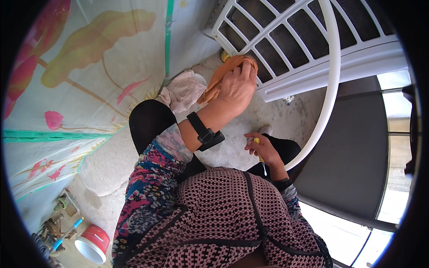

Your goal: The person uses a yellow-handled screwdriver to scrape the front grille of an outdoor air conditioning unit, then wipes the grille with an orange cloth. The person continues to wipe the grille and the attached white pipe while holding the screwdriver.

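Observation:
My left hand [238, 87] grips an orange cloth [214, 80], bunched under the fingers against the lower left edge of a white slatted grille [274, 30]. Lower and to the right, my right hand [264, 149] holds a small screwdriver [257, 140] with a yellow handle; its metal shaft points back towards my body. The right hand is above my knee, apart from the grille. A pale crumpled cloth [184, 90] lies on the floor left of the orange one. What my left fingertips touch under the cloth is hidden.
A thick white curved tube [331, 77] arches down the right side, passing near my right wrist. A dark grey panel [348, 147] stands at the right. A flower-printed plastic sheet [100, 67] hangs at the left. A red and white bucket [93, 243] stands at the lower left.

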{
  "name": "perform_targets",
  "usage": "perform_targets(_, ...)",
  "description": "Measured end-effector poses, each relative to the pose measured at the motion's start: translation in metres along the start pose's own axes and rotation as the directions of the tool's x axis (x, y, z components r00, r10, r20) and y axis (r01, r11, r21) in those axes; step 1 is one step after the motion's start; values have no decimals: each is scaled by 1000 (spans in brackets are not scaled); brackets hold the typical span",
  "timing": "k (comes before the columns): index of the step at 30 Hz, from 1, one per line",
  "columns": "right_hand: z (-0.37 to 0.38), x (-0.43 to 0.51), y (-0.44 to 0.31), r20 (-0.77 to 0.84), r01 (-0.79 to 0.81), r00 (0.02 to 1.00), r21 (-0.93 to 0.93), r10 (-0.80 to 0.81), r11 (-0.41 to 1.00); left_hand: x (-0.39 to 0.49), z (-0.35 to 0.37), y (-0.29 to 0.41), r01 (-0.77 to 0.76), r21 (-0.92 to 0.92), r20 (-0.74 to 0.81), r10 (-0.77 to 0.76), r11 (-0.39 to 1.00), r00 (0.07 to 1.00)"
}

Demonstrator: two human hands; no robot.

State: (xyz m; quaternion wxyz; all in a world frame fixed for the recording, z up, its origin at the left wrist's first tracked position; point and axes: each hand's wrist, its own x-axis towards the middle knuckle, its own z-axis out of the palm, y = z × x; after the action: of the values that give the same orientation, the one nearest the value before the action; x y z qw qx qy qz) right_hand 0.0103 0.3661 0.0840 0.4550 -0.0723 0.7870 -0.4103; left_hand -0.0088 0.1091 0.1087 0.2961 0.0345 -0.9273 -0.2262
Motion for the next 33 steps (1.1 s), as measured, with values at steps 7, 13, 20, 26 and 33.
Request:
perform_targets(7,1,-2,0,-13,-6,1000,-13,6,1000,-1,-2,-5,-168,-62,-237,149,984,960)
perform_targets(13,4,-1,-1,-11,-5,1000,-17,4,1000,-3,12,-10,-112,-41,-170,104,993,980)
perform_targets(20,2,-4,-4,-12,-7,1000,-1,7,1000,-9,-9,-27,-79,-376,-312,-46,923,949)
perform_targets(26,2,0,-7,-9,-22,1000,-16,22,1000,5,-20,-54,131,-595,-268,-349,793,898)
perform_targets(33,3,0,-5,-19,-33,999,-18,32,999,31,-8,-72,7,-462,-373,-202,887,905)
